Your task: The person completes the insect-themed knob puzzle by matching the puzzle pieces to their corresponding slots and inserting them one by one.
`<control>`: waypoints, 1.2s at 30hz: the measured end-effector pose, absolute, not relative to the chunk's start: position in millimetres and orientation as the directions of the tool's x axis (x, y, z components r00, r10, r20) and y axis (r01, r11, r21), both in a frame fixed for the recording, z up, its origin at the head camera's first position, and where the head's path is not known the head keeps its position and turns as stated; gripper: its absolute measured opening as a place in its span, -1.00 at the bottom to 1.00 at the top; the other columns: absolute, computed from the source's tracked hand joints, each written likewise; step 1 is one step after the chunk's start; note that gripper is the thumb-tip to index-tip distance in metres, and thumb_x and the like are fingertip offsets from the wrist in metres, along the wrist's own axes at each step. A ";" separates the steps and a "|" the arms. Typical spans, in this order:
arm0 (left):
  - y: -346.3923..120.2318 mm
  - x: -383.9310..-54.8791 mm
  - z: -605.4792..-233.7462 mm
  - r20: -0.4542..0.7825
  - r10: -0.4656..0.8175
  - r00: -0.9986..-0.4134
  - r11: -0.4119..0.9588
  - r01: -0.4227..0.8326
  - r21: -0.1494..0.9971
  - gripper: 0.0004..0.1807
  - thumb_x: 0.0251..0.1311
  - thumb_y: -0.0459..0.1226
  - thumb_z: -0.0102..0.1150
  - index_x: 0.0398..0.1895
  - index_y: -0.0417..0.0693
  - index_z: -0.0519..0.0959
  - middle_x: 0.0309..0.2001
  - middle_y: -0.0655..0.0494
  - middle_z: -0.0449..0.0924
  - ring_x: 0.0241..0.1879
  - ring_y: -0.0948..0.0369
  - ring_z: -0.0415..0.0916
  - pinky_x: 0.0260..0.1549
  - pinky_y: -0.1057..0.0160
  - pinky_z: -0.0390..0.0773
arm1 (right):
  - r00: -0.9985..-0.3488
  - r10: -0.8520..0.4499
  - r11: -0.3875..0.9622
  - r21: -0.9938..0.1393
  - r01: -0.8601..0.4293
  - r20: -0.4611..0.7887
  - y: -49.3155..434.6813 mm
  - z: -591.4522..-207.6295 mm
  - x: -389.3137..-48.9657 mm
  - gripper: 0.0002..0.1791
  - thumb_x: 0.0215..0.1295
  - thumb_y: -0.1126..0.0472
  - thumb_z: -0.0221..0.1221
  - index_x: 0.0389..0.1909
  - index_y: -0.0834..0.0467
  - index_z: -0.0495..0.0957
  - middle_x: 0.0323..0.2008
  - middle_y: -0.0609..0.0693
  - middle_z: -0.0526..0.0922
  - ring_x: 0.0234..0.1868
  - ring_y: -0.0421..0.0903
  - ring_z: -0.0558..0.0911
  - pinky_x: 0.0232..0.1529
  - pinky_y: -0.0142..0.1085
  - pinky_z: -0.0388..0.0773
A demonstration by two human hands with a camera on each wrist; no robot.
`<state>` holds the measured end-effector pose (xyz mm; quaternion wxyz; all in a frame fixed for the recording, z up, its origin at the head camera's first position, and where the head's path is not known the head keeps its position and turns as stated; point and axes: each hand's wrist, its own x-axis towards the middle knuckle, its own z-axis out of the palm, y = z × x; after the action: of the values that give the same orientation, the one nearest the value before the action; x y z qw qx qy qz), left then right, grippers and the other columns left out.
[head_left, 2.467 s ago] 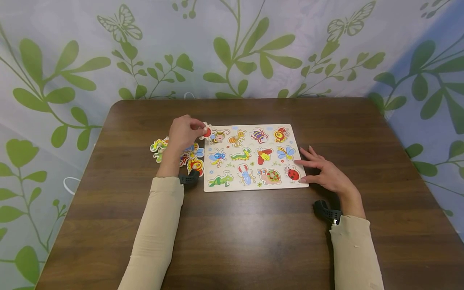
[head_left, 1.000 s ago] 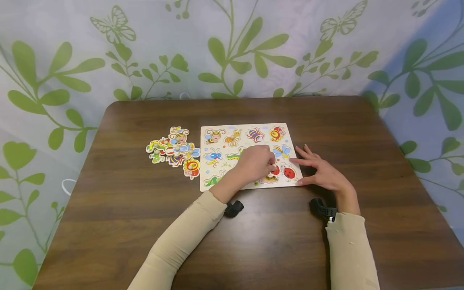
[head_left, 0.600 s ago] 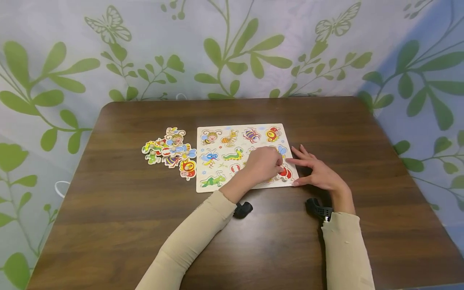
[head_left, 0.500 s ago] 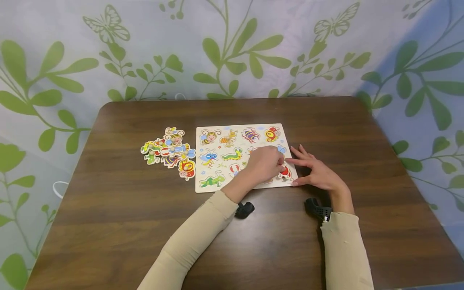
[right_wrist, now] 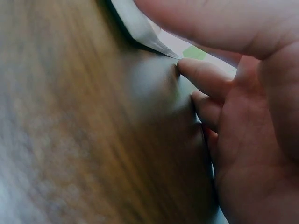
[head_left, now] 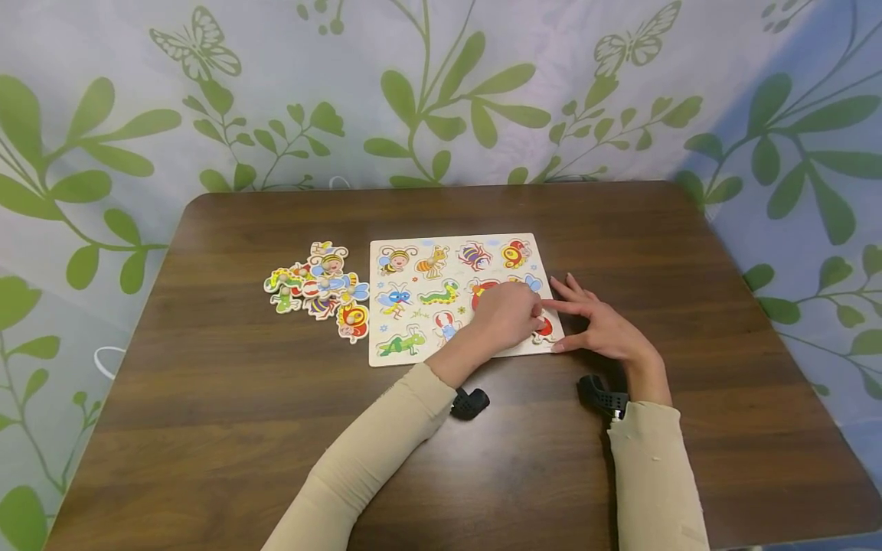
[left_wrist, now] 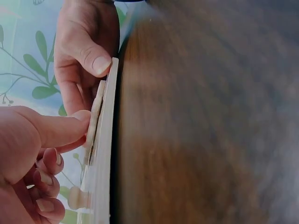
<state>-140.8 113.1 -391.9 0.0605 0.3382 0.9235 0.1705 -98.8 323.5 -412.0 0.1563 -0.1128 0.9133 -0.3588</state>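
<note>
A pale wooden insect puzzle board (head_left: 376,317) lies flat on the table. At its lower right corner my left hand (head_left: 506,312) pinches a red ladybug puzzle piece (head_left: 544,329) between thumb and fingers. The left wrist view shows this piece (left_wrist: 95,119) edge-on, close against the board's face (left_wrist: 105,140), with the thumb at its upper side. My right hand (head_left: 609,329) rests at the board's right edge, fingers spread, thumb on the corner. In the right wrist view its fingertips (right_wrist: 184,66) touch down beside the board's corner. Part of the ladybug is hidden by my left fingers.
Left of the board, several loose insect pieces with knobs lie in a heap, a red and yellow butterfly piece (head_left: 353,321) nearest me. The brown table (head_left: 441,474) ends at a leaf-printed backdrop (head_left: 276,92). Black wrist mounts (head_left: 470,404) hang under both wrists.
My left hand has carried the ladybug piece from the board's upper left corner across to its lower right corner. My right hand has stayed at the right edge. The head view has shifted slightly.
</note>
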 end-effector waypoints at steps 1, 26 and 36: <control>113.3 -140.4 -392.2 0.004 0.648 -0.761 0.709 0.606 0.360 -0.79 0.13 0.02 0.33 -0.53 0.19 0.61 -0.48 0.32 0.53 -0.41 0.33 0.48 -0.52 0.34 0.42 | -0.926 -0.318 0.718 -0.690 -0.094 -0.205 323.3 -411.8 -98.7 -0.18 -0.04 0.01 0.47 0.33 -0.10 0.42 0.57 -0.10 -0.09 0.59 0.06 -0.33 0.32 0.45 -0.25; 109.5 -139.1 -390.3 0.007 0.687 -0.727 0.678 0.644 0.355 -0.81 0.16 -0.02 0.31 -0.51 0.17 0.63 -0.48 0.30 0.54 -0.41 0.32 0.48 -0.53 0.37 0.41 | -0.927 -0.299 0.714 -0.697 -0.060 -0.227 322.3 -407.7 -97.6 -0.17 -0.04 0.02 0.46 0.34 -0.05 0.41 0.57 -0.11 -0.10 0.59 0.08 -0.33 0.31 0.46 -0.26; 111.5 -138.1 -391.9 0.008 0.689 -0.725 0.690 0.659 0.299 -0.80 0.16 0.00 0.31 -0.49 0.15 0.62 -0.46 0.29 0.53 -0.39 0.30 0.50 -0.53 0.34 0.44 | -0.926 -0.301 0.716 -0.696 -0.063 -0.227 322.0 -408.3 -97.8 -0.19 -0.04 0.03 0.46 0.33 -0.07 0.43 0.57 -0.13 -0.08 0.59 0.05 -0.32 0.31 0.46 -0.22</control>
<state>-138.1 111.5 -391.9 0.0525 0.3671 0.9178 0.1418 -97.8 322.0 -408.3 0.1642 -0.0998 0.9115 -0.3635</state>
